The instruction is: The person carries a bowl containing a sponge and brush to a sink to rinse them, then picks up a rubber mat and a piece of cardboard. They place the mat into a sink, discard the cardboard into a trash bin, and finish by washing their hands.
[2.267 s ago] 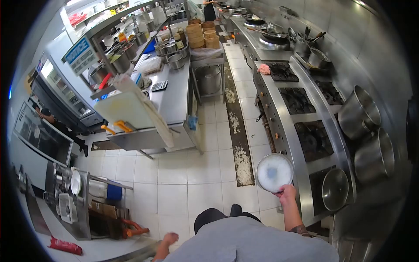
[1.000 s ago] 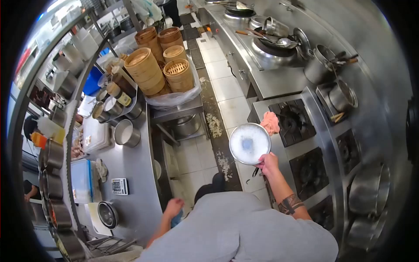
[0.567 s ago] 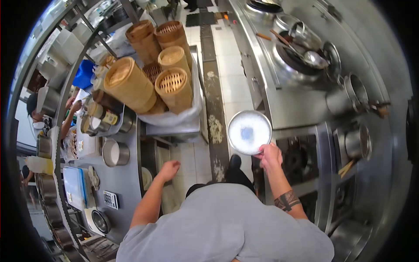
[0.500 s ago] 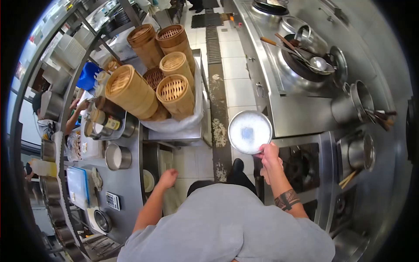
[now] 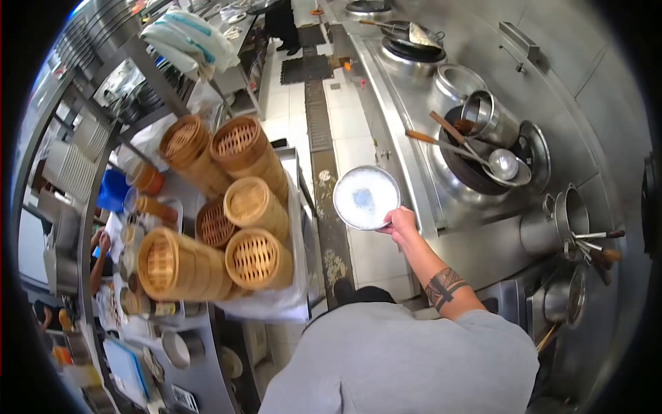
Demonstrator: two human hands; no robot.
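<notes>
A round metal bowl (image 5: 367, 197) is held out over the floor at the middle of the head view. White, foamy-looking contents fill it, with a pale blue patch in the centre that I cannot make out. My right hand (image 5: 400, 223) grips its near right rim, thumb on top and fingers closed underneath. The bowl hangs between the steamer table and the cooking range, touching neither. My left hand is out of sight.
Stacked bamboo steamers (image 5: 258, 259) crowd the table at left. On the right range (image 5: 463, 238) sit a wok (image 5: 476, 169) with a ladle (image 5: 503, 164) and several pots (image 5: 552, 221). A floor drain (image 5: 318, 117) runs ahead. Another person's legs (image 5: 281, 24) show far off; a co-worker's arm (image 5: 101, 259) is behind the left shelf.
The view has moved forward along the aisle, with the steamers and range now closer. My right hand still carries the bowl. My left hand has left the view.
</notes>
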